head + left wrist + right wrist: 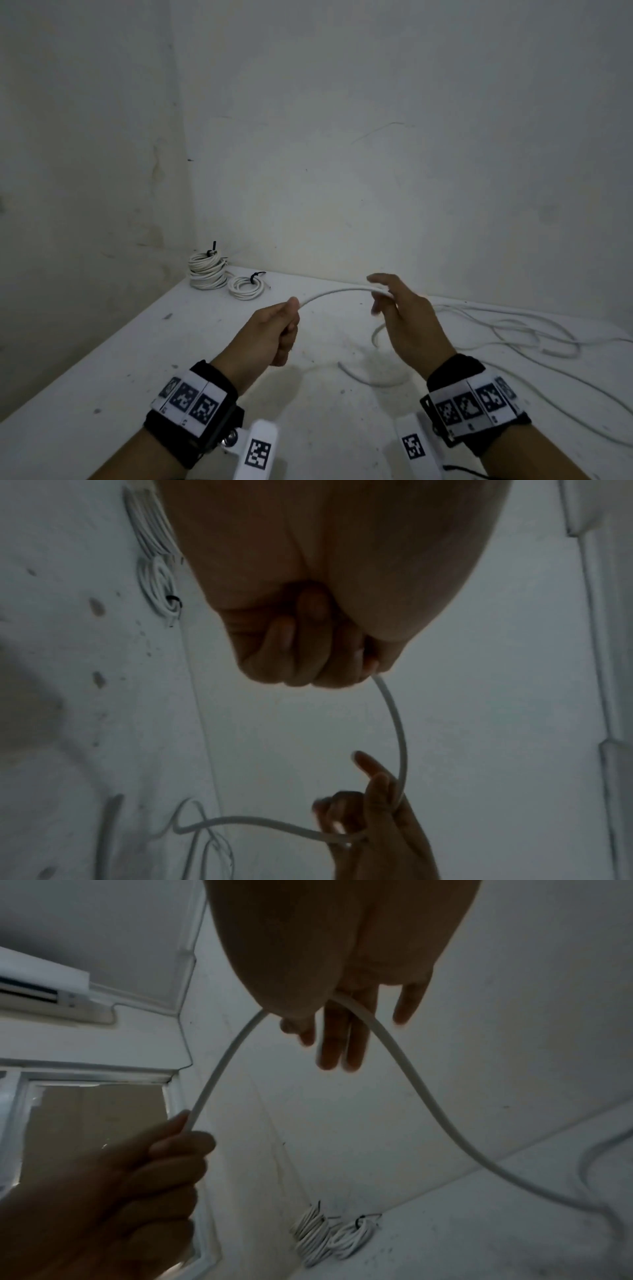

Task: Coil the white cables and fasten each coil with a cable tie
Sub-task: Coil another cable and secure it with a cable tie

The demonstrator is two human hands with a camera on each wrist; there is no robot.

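Observation:
A white cable (335,293) arcs in the air between my two hands above the white table (137,359). My left hand (291,322) is a fist that grips one end of the cable (400,723). My right hand (380,294) holds it between thumb and fingers, and the fingers (339,1047) stay fairly straight. From the right hand the cable (445,1123) drops to the table and joins a loose tangle (513,329) at the right.
Two white coils with black ties lie in the back left corner: a tall stack (207,274) and a small flat one (246,287). Walls (376,137) close the table at the back and left. An air conditioner (34,988) hangs high up.

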